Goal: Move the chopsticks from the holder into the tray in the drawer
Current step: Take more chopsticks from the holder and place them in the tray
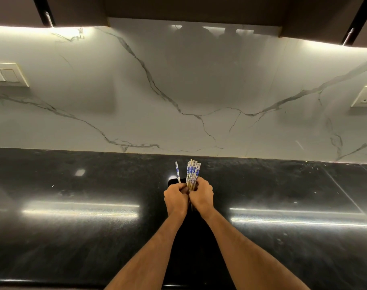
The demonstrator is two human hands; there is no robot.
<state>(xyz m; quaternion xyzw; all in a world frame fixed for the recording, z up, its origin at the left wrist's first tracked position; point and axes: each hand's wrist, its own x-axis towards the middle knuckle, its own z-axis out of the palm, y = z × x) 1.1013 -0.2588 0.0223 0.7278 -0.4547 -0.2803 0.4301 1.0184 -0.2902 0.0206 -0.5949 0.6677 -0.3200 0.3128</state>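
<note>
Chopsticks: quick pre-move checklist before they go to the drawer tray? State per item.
1. Bundle of chopsticks gripped: ok, right hand curls round the lower part.
2. Left hand helping: ok, its fingers close on the bundle beside the right.
3. All sticks gathered: not ok, a single chopstick stands apart, left of the bundle.
4. Holder steady: cannot tell, only a dark rim shows behind the hands.
5. Drawer and tray open and ready: cannot tell, neither is in view.
6. Counter path near the hands: ok, nothing visible lies there.
</note>
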